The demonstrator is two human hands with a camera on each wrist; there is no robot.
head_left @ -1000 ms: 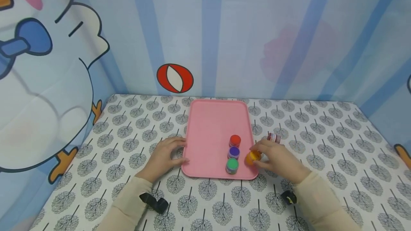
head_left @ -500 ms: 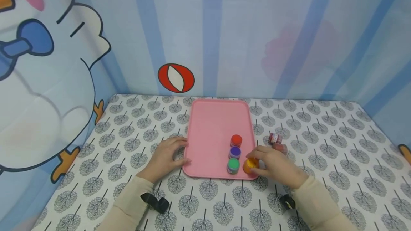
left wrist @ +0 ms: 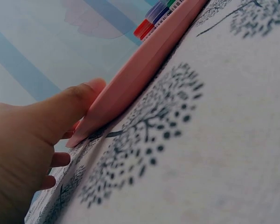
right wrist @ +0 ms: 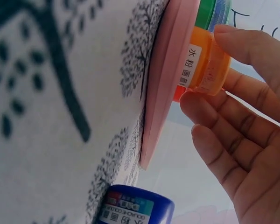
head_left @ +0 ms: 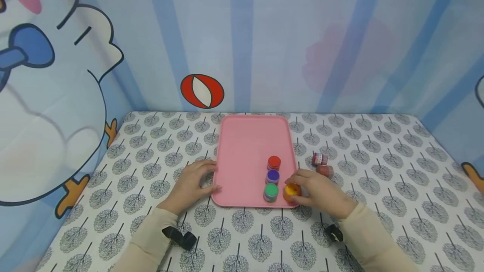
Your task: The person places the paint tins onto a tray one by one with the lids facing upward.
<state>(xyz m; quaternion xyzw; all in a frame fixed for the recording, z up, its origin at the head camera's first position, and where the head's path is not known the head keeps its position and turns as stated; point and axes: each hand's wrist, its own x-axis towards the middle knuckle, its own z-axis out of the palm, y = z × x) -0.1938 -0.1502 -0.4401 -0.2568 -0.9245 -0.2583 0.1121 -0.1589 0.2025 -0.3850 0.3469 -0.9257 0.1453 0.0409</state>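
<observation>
A pink tray (head_left: 249, 137) holds a red-lidded jar (head_left: 274, 162), a purple-lidded jar (head_left: 272, 176) and a green-lidded jar (head_left: 270, 192) in a column. At its near right corner, my right hand (head_left: 321, 192) pinches an orange paint jar (head_left: 292, 192) between thumb and fingers, just right of the green-lidded one. In the right wrist view, the orange jar (right wrist: 205, 65) stands on the tray with its label showing. My left hand (head_left: 189, 186) rests at the tray's left edge, thumb and fingertips touching the rim (left wrist: 126, 88).
Right of the tray, a jar with a white-and-red label (head_left: 319, 159) and a brownish-red jar (head_left: 324, 171) lie on the tree-patterned cloth (head_left: 242, 238). The right wrist view has a blue gouache jar (right wrist: 135, 205) low down. A printed curtain (head_left: 272, 41) hangs behind.
My right hand has brought the orange jar left from the tray's right edge to beside the green-lidded jar. The brownish-red jar has come into sight. My left hand keeps its place.
</observation>
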